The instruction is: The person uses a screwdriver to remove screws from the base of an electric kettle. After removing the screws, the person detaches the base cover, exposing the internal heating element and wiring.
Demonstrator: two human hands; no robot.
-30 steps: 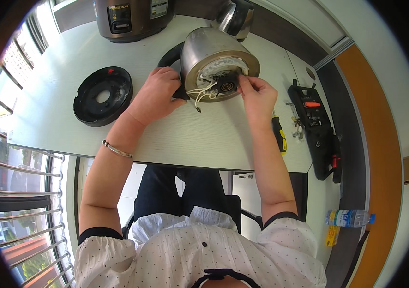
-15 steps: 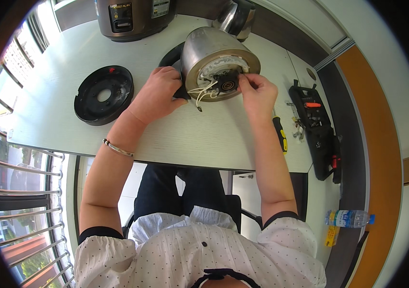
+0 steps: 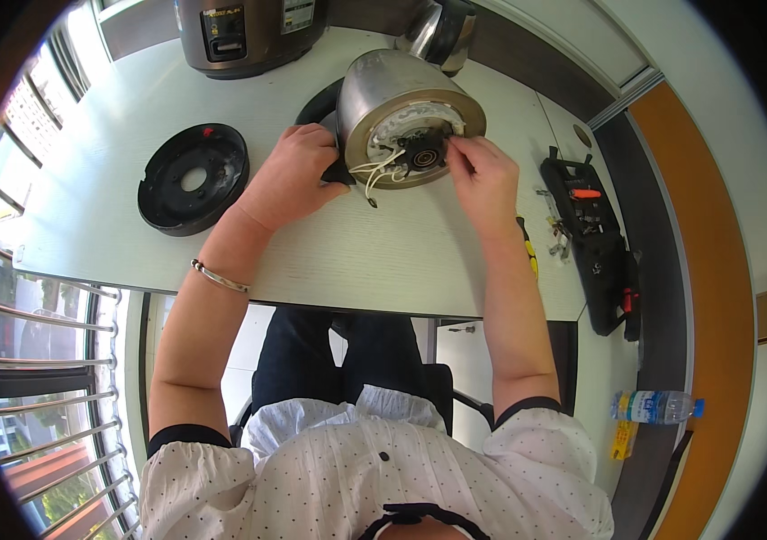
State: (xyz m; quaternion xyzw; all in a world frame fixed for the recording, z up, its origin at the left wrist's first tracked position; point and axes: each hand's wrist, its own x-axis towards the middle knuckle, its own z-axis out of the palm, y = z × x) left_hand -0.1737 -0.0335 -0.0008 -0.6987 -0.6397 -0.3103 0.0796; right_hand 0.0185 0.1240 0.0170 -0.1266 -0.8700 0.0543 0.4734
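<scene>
A metal electric kettle (image 3: 379, 94) lies on its side on the table, its opened underside facing me. In that underside sits a round black connector (image 3: 425, 158) with white wires (image 3: 373, 173) hanging out on its left. My left hand (image 3: 301, 171) is closed round the kettle's black handle (image 3: 318, 105), steadying it on the left. My right hand (image 3: 489, 184) pinches the right edge of the connector with thumb and forefinger; the exact spot under the fingertips is hidden. A round black base cover (image 3: 160, 200) with a central hole lies apart at the left.
Beside my right forearm lies a yellow-and-black screwdriver (image 3: 528, 247), partly covered. Small metal parts (image 3: 558, 238) and a black tool case (image 3: 592, 238) are further right. At the back stand a brown electric cooker (image 3: 262, 54) and another kettle (image 3: 449, 38). A water bottle (image 3: 654, 408) lies at lower right.
My right hand and forearm have shifted slightly, now covering more of the screwdriver. The left hand keeps its hold, and the kettle stays practically where it was.
</scene>
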